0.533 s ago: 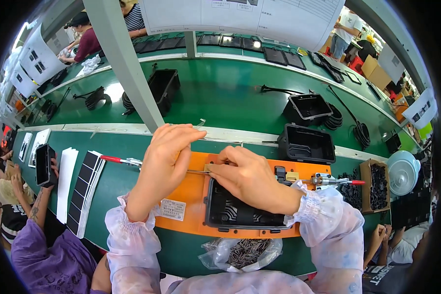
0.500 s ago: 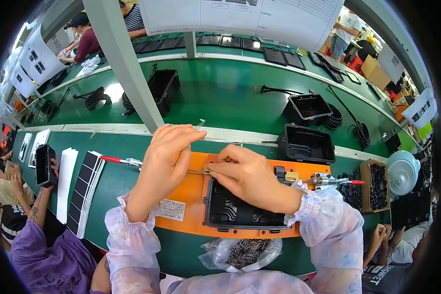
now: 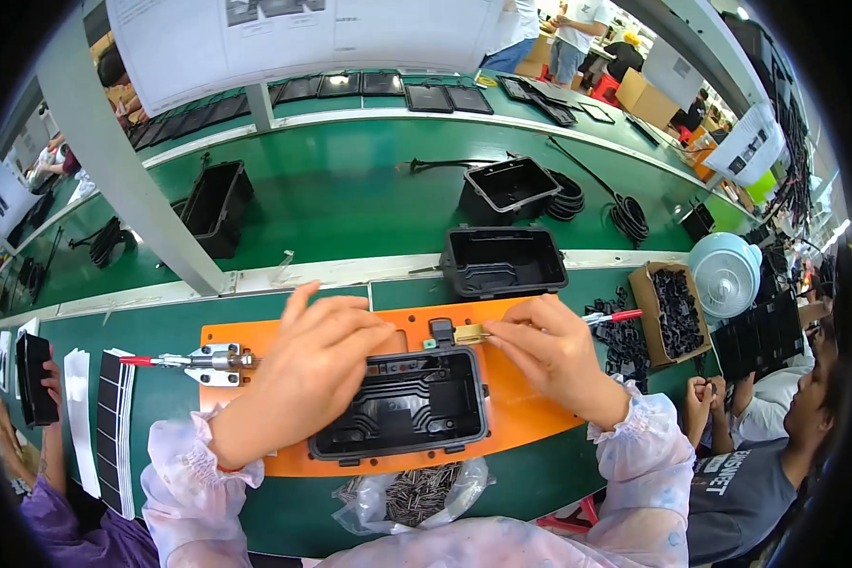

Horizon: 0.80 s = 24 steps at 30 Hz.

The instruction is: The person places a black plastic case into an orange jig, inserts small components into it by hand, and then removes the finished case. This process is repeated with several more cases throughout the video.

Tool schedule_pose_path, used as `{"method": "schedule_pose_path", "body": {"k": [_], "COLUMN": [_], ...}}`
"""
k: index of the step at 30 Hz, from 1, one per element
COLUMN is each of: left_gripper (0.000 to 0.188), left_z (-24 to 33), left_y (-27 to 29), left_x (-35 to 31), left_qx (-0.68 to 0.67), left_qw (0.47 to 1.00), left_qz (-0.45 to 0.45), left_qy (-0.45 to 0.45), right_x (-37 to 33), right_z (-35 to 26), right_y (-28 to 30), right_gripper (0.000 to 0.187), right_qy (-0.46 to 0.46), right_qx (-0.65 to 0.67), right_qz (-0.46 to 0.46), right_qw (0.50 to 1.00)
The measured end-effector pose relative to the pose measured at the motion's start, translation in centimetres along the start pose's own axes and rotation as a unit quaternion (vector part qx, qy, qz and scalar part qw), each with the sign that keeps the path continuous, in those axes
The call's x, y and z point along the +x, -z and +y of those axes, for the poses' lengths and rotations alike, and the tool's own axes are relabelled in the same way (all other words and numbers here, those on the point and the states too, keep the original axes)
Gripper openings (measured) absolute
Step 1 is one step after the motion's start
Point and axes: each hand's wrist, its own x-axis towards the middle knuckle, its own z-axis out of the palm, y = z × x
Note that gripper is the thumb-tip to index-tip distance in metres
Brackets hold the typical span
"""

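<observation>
A black plastic box [image 3: 464, 398] lies open side up on an orange fixture board [image 3: 530, 417]. Over its upper left corner reaches my left hand [image 3: 298, 374], fingers stretched to the right; its thumb is hidden. My right hand [image 3: 554, 350] pinches thumb and forefinger at the right end of a brass block [image 3: 469, 334], just beyond the box's far edge. Whatever lies between those fingertips is too small to make out. Beside the brass block sits a small black piece [image 3: 441, 331]. A red-handled toggle clamp [image 3: 213, 363] is left of my left hand.
A second clamp's red handle [image 3: 625, 315] points right. Near me lies a bag of metal pins [image 3: 421, 492]. Another black box [image 3: 504, 265] stands beyond the board. At right are a carton of black parts [image 3: 672, 312] and a blue fan [image 3: 724, 270]. Co-workers sit on both sides.
My right hand has moved from the left part of the fixture to the brass block on the right. My left hand has come down over the box's left corner. The view has turned right.
</observation>
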Motion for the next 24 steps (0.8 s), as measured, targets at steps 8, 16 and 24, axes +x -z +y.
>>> {"method": "schedule_pose_path", "body": {"k": [8,16,24], "left_gripper": [0.032,0.036,0.041], "left_z": [1.0,1.3,1.8], "left_y": [-2.8,-3.1,-4.5], "left_x": [1.7,2.3,1.8], "left_qx": [-0.033,-0.012,-0.008], "left_qw": [0.998,0.997,0.994], "left_qz": [-0.032,-0.033,-0.035], "left_qy": [-0.052,-0.071,-0.103], "right_x": [0.2,-0.5,-11.3], "right_z": [-0.8,0.3,12.2], "right_y": [-1.4,0.4,7.0], "right_gripper": [0.027,0.021,0.015], "right_qy": [0.073,0.022,-0.352], "right_qx": [-0.073,-0.024,-0.172], "right_qz": [-0.029,0.007,0.19], "right_qw": [0.994,0.999,0.9]}}
